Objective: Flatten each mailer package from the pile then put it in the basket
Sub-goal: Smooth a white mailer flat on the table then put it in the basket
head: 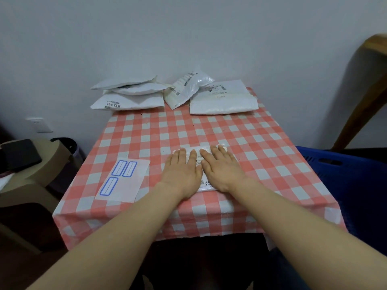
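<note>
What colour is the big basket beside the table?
Blue. The basket shows at the right edge of the head view.

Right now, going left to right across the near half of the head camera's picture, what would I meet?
label sheet → left hand → right hand → blue basket

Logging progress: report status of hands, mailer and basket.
Left hand and right hand flat, pressing small white plastic mailer down. Blue plastic basket right of table, nothing between.
</note>
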Demonstrator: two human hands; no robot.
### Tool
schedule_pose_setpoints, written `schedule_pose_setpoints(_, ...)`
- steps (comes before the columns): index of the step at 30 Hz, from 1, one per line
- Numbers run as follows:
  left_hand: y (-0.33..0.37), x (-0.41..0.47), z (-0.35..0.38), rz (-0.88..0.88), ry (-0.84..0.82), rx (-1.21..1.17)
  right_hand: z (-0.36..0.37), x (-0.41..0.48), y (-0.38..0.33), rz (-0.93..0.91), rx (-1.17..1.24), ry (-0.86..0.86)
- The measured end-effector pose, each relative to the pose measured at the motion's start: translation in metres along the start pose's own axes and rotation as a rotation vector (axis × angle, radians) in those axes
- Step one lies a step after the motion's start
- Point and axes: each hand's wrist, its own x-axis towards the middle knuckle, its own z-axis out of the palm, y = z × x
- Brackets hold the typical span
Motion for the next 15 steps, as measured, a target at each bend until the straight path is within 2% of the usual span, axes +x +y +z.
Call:
schedule_pose_setpoints(7,-0.002,0.003,0.001,0.0,-0.003,-0.012,-0.003,0.004,0.002,0.025,0.052,-0.028)
schedule_pose_setpoints(11,-0.004,0.006,-0.01,-0.015,-0.045,-0.128,-0.031,0.003,0.006,0.068,0.429,-0.041)
schedule_pose_setpoints(13,-0.007,0.005,-0.016,-0.015,0.025,-0.188,-0.041,0.003,0.015,0.094,0.344,0.029)
schedule_pose_setpoints(15,-0.009,0.004,-0.02,0.002,0.089,-0.127,-0.043,0.005,0.023,0.129,0.179,0.027)
